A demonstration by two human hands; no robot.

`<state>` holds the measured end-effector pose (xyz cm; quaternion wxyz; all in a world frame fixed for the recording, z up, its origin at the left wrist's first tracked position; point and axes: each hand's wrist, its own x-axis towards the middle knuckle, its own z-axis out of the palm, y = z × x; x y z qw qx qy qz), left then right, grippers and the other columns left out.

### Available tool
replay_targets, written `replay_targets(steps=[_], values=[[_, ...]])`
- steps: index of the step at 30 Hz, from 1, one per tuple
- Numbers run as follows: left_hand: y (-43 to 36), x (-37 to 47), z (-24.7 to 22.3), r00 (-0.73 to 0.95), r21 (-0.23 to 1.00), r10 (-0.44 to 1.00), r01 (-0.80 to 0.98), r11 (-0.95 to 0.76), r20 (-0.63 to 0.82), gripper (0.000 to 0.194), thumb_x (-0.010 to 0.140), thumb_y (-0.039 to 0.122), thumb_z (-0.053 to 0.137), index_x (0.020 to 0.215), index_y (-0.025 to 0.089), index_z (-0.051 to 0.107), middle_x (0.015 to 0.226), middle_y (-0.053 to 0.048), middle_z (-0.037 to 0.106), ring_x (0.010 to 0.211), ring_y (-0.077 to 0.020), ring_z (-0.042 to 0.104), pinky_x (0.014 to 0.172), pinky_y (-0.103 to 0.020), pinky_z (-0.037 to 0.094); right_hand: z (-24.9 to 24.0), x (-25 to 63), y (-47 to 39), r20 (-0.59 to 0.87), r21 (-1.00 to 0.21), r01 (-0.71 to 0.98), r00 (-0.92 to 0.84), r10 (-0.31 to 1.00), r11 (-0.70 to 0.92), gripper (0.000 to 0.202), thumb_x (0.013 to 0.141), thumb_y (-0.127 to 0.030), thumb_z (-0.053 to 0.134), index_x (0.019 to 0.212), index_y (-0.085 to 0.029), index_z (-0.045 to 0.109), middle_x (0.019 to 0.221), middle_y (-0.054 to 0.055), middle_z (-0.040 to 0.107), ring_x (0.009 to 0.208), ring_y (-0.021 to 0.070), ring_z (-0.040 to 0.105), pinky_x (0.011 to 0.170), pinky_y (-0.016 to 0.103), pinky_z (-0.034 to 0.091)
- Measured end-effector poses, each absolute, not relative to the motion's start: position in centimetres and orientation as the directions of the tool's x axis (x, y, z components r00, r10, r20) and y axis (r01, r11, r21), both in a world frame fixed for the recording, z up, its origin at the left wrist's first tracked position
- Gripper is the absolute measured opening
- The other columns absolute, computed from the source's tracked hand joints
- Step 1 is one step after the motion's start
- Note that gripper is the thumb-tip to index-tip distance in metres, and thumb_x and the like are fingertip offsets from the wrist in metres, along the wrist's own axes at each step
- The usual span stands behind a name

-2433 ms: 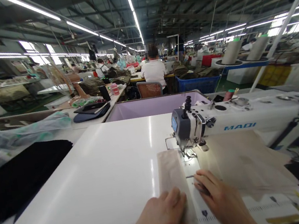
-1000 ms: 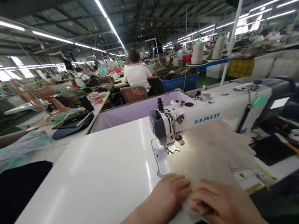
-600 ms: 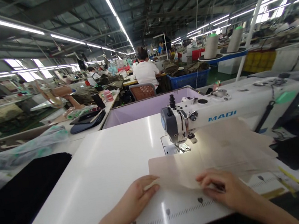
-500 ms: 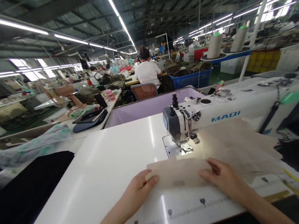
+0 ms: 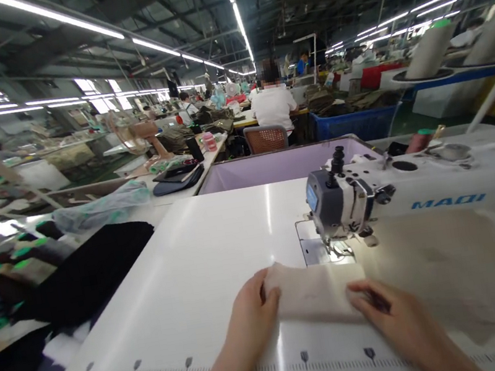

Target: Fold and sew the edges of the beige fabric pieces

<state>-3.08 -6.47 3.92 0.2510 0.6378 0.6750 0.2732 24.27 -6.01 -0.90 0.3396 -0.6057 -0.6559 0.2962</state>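
A small beige fabric piece (image 5: 317, 292) is stretched between my two hands, just in front of the sewing machine's needle area. My left hand (image 5: 254, 310) pinches its left end between thumb and fingers. At the right end, my right hand (image 5: 391, 307) grips the edge with thumb and forefinger. The fabric's far edge lies close to the presser foot (image 5: 341, 249); whether it goes under the foot I cannot tell. The white sewing machine (image 5: 348, 201) stands behind my right hand. A larger beige fabric sheet (image 5: 448, 266) lies under the machine arm.
The white table (image 5: 203, 261) has a printed ruler (image 5: 304, 366) along its front edge. Black fabric (image 5: 96, 272) and thread spools (image 5: 30, 267) are at the left. Behind the table is a lilac bin (image 5: 245, 172). A person in white (image 5: 274, 109) sits farther back.
The view has turned to the left, so the machine appears farther right. Both hands still hold the beige piece; its left end is now raised and slightly bent.
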Motion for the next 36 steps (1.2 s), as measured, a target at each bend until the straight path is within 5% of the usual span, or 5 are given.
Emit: replay_targets(steps=[5, 13, 20, 30, 36], values=[[-8.0, -2.7, 2.7, -0.212, 0.709, 0.976, 0.695, 0.12, 0.044, 0.063, 0.092, 0.027, 0.045, 0.152, 0.014, 0.033, 0.091, -0.006, 0.069, 0.081, -0.0244, 0.068, 0.074, -0.037, 0.054, -1.1, 24.5, -5.8, 0.097, -0.771, 0.619, -0.12, 0.988, 0.151, 0.03, 0.081, -0.051, 0.064, 0.094, -0.03, 0.079, 0.086, 0.001, 0.079, 0.069, 0.023, 0.073, 0.063, 0.027, 0.058], [-9.2, -2.8, 3.3, -0.187, 0.799, 0.982, 0.596, 0.082, 0.039, 0.01, 0.094, 0.027, 0.045, 0.096, 0.023, 0.054, 0.084, -0.001, 0.064, 0.076, -0.0203, 0.064, 0.073, -0.034, 0.053, -0.8, 24.1, -6.5, 0.069, -0.764, 0.641, -0.018, 0.997, 0.064, 0.03, 0.081, -0.053, 0.06, 0.089, -0.031, 0.079, 0.083, 0.0, 0.079, 0.072, 0.0243, 0.073, 0.066, 0.028, 0.058], [-9.5, -3.0, 2.6, -0.189, 0.798, 0.979, 0.601, 0.053, 0.077, 0.038, 0.097, 0.033, 0.042, 0.134, 0.023, 0.046, 0.1, -0.006, 0.065, 0.084, -0.021, 0.065, 0.078, -0.036, 0.053, -1.0, 25.0, -5.9, -0.023, -0.737, 0.675, -0.085, 0.996, 0.04, 0.035, 0.08, -0.061, 0.06, 0.091, -0.034, 0.08, 0.088, -0.002, 0.079, 0.077, 0.0235, 0.075, 0.064, 0.025, 0.058], [-9.7, -2.9, 3.4, -0.112, 0.718, 0.988, 0.696, 0.005, 0.102, 0.024, 0.093, 0.02, 0.04, 0.087, 0.022, 0.063, 0.089, -0.005, 0.061, 0.077, -0.0199, 0.062, 0.07, -0.032, 0.05, -0.9, 25.2, -5.9, -0.019, -0.754, 0.654, -0.112, 0.994, 0.059, 0.032, 0.08, -0.06, 0.062, 0.089, -0.035, 0.081, 0.092, -0.002, 0.079, 0.081, 0.0235, 0.075, 0.07, 0.023, 0.059], [-9.7, -3.2, 3.4, -0.127, 0.723, 0.992, 0.687, 0.067, 0.029, 0.028, 0.091, 0.019, 0.045, 0.093, 0.021, 0.073, 0.091, -0.006, 0.064, 0.081, -0.0199, 0.065, 0.075, -0.031, 0.052, 0.3, 24.1, -6.7, 0.008, -0.752, 0.659, -0.025, 1.0, 0.022, 0.029, 0.081, -0.055, 0.061, 0.085, -0.033, 0.079, 0.09, -0.003, 0.079, 0.08, 0.0228, 0.074, 0.071, 0.023, 0.057]])
